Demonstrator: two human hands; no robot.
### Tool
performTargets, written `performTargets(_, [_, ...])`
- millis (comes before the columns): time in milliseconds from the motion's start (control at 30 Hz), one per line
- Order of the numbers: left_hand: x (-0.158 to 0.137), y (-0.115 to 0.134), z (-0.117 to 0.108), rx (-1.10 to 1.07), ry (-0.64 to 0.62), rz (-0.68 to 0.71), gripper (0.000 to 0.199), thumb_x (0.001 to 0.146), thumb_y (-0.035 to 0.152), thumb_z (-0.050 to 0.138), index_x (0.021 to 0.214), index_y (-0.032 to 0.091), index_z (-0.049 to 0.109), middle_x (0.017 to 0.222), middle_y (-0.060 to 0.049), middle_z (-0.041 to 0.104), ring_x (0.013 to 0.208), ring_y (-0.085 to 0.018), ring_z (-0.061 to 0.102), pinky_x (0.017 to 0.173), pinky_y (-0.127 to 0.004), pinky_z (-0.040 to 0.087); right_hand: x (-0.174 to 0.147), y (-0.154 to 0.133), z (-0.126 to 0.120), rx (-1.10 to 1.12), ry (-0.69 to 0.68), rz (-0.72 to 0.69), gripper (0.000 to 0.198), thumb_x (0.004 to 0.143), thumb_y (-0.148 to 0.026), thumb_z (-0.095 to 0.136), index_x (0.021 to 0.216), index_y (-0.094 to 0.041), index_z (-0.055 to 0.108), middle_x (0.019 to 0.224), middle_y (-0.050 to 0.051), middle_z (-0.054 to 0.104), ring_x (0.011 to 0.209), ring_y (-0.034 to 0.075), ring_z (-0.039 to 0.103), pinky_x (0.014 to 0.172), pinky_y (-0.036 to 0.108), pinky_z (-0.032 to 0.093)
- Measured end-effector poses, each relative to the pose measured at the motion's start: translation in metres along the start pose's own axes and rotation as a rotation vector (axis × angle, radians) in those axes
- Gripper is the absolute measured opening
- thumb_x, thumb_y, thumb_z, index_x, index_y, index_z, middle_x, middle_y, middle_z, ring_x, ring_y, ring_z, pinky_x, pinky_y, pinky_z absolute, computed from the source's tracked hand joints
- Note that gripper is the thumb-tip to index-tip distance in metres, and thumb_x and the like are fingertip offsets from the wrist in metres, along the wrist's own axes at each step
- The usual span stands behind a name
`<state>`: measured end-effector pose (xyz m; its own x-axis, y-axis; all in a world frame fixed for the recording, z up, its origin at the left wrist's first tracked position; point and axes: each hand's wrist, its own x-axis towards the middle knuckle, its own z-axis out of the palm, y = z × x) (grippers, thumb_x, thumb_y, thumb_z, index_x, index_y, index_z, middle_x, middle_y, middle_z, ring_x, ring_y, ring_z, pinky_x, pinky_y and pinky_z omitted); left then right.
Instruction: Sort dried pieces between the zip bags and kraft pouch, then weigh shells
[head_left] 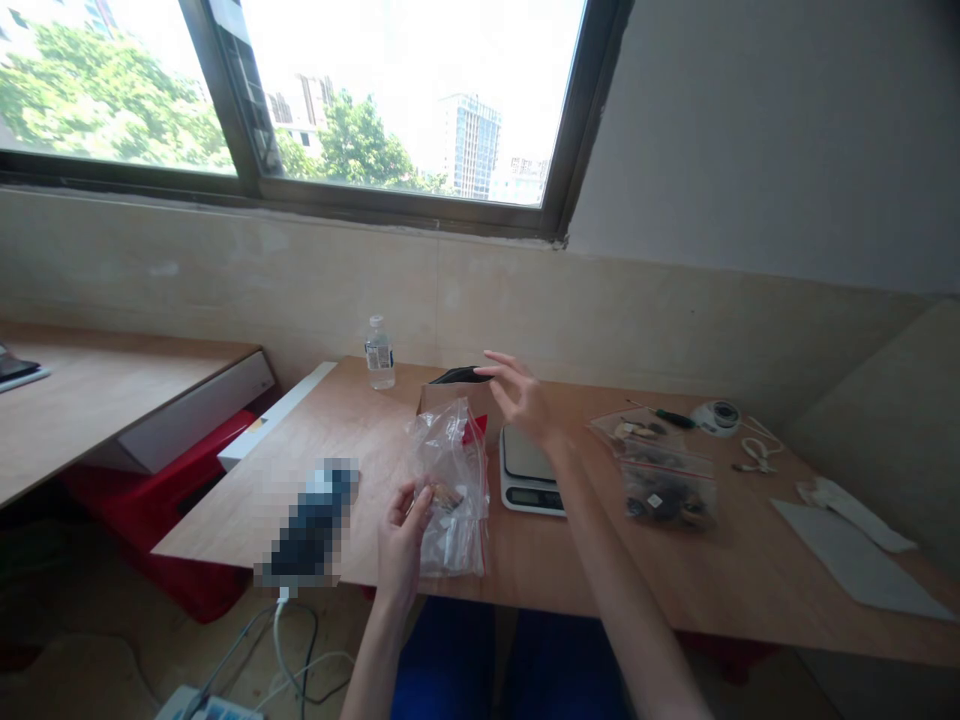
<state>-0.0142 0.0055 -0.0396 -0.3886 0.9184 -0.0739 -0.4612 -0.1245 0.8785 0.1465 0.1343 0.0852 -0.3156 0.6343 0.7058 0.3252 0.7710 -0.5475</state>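
Observation:
My left hand (405, 520) is closed, thumb against fingers, at the left side of a clear zip bag (454, 450) with a red seal line. Small brown pieces (448, 496) show by the fingertips; whether they lie inside the bag or in the fingers I cannot tell. My right hand (519, 398) reaches over the table with its fingers apart and nothing visible in them. Its fingertips are near the top of an open cardboard box (442, 397) with something black inside. Under the right wrist stands a white kitchen scale (514, 490), partly covered by the forearm.
A water bottle (379, 355) stands at the back. A blurred-out phone-like object (311, 525) with a cable lies at left. On the right are filled zip bags (667, 490), a green-handled screwdriver (675, 418), a white camera-like device (716, 418) and a grey sheet (855, 560).

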Motion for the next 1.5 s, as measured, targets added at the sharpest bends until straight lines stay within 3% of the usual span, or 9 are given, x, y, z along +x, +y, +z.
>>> performTargets(100, [-0.002, 0.000, 0.004, -0.023, -0.038, 0.034, 0.030, 0.070, 0.035, 0.072, 0.094, 0.016, 0.066, 0.094, -0.005, 0.070, 0.085, -0.018, 0.065, 0.078, -0.027, 0.048, -0.016, -0.013, 0.001, 0.148, 0.026, 0.114, 0.021, 0.088, -0.024, 0.046, 0.089, -0.021, 0.067, 0.099, 0.006, 0.066, 0.098, 0.019, 0.060, 0.092, 0.035, 0.045])
performTargets(233, [-0.004, 0.001, 0.007, 0.010, -0.034, 0.068, 0.031, 0.071, 0.037, 0.071, 0.094, 0.016, 0.065, 0.094, -0.005, 0.070, 0.086, -0.018, 0.064, 0.079, -0.027, 0.048, -0.039, -0.020, 0.003, 0.341, -0.347, 0.325, 0.020, 0.086, -0.025, 0.049, 0.081, -0.018, 0.067, 0.076, 0.001, 0.067, 0.070, 0.015, 0.062, 0.069, 0.028, 0.050])
performTargets(533, [-0.010, -0.004, 0.013, -0.057, 0.004, 0.123, 0.024, 0.071, 0.032, 0.073, 0.083, 0.017, 0.059, 0.082, 0.000, 0.065, 0.078, -0.013, 0.061, 0.074, -0.023, 0.047, -0.061, -0.028, 0.020, 0.385, -0.701, 0.369, 0.027, 0.080, -0.038, 0.064, 0.100, -0.021, 0.068, 0.099, 0.003, 0.070, 0.091, 0.021, 0.064, 0.080, 0.031, 0.049])
performTargets(700, [-0.012, -0.006, 0.014, -0.091, 0.054, 0.100, 0.027, 0.069, 0.034, 0.074, 0.081, 0.017, 0.056, 0.087, -0.002, 0.065, 0.081, -0.015, 0.062, 0.073, -0.025, 0.047, -0.065, -0.027, 0.025, 0.360, -0.647, 0.354, 0.024, 0.079, -0.037, 0.066, 0.096, -0.020, 0.068, 0.095, 0.003, 0.070, 0.086, 0.019, 0.064, 0.080, 0.030, 0.048])
performTargets(900, [-0.008, -0.001, 0.010, -0.053, 0.150, 0.106, 0.029, 0.067, 0.037, 0.073, 0.083, 0.016, 0.059, 0.082, -0.001, 0.066, 0.075, -0.013, 0.061, 0.070, -0.024, 0.046, -0.048, -0.029, 0.001, 0.355, -0.542, 0.400, 0.019, 0.075, -0.031, 0.069, 0.088, -0.017, 0.068, 0.088, 0.003, 0.070, 0.082, 0.019, 0.064, 0.073, 0.030, 0.049])
performTargets(1100, [-0.001, 0.004, 0.004, -0.104, 0.227, 0.057, 0.036, 0.061, 0.037, 0.076, 0.084, 0.015, 0.060, 0.089, -0.005, 0.069, 0.076, -0.015, 0.064, 0.067, -0.025, 0.046, -0.001, -0.016, -0.018, 0.171, 0.060, 0.223, 0.022, 0.079, -0.036, 0.065, 0.096, -0.022, 0.065, 0.099, 0.004, 0.069, 0.091, 0.018, 0.062, 0.085, 0.034, 0.047])
performTargets(1167, [0.000, 0.004, 0.002, -0.115, 0.219, 0.054, 0.036, 0.060, 0.036, 0.077, 0.083, 0.015, 0.059, 0.089, -0.005, 0.069, 0.078, -0.016, 0.065, 0.069, -0.026, 0.047, 0.014, -0.008, -0.015, 0.052, 0.160, 0.156, 0.022, 0.080, -0.034, 0.063, 0.098, -0.022, 0.064, 0.100, 0.004, 0.069, 0.094, 0.019, 0.061, 0.086, 0.035, 0.046])
performTargets(1333, [0.000, 0.003, -0.003, -0.114, 0.185, 0.047, 0.036, 0.063, 0.036, 0.076, 0.087, 0.016, 0.057, 0.091, -0.005, 0.068, 0.078, -0.015, 0.065, 0.068, -0.025, 0.048, 0.021, 0.012, -0.003, -0.125, -0.038, 0.058, 0.016, 0.087, -0.029, 0.054, 0.088, -0.024, 0.069, 0.097, 0.004, 0.071, 0.100, 0.021, 0.059, 0.092, 0.038, 0.042])
performTargets(1500, [0.002, 0.003, -0.005, -0.073, 0.168, 0.057, 0.033, 0.064, 0.036, 0.075, 0.084, 0.016, 0.059, 0.087, -0.004, 0.068, 0.074, -0.014, 0.064, 0.065, -0.023, 0.047, -0.001, 0.007, -0.004, -0.130, -0.005, 0.070, 0.019, 0.089, -0.028, 0.051, 0.094, -0.027, 0.069, 0.102, 0.003, 0.070, 0.111, 0.022, 0.056, 0.099, 0.042, 0.038])
